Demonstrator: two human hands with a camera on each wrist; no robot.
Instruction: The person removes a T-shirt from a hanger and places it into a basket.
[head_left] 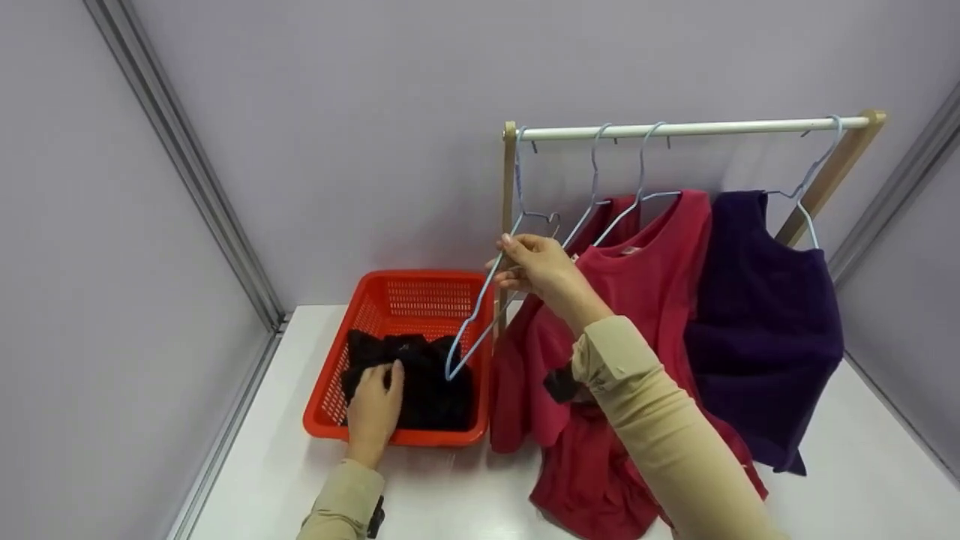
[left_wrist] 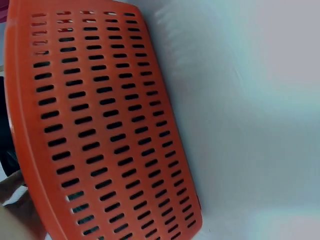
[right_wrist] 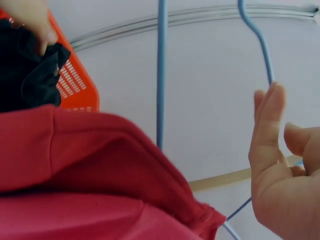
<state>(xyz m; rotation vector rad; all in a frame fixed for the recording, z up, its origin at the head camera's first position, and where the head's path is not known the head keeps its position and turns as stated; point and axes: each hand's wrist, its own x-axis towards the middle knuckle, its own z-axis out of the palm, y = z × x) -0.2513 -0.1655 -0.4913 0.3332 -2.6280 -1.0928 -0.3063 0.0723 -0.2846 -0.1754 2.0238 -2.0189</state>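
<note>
In the head view, a light-blue wire hanger (head_left: 456,346) with no garment on it hangs by its hook at the left end of the rack's rod. My right hand (head_left: 541,266) pinches its side between thumb and fingers, and its lower corner tilts out over the basket. In the right wrist view the hanger's wire (right_wrist: 161,75) runs past the hand (right_wrist: 285,170). My left hand (head_left: 375,401) reaches into the red basket (head_left: 319,429), its curled fingers gripping a bunched black garment (head_left: 435,382); its fingertips are partly hidden. The basket's slotted side fills much of the left wrist view.
The clothes rack has a white rod (head_left: 720,129) and wooden posts. Red and pink garments (head_left: 637,285) and a dark purple garment (head_left: 765,337) hang from it on blue hangers, close to my right forearm. Basket and clothes are over a white table (head_left: 270,420) between grey walls.
</note>
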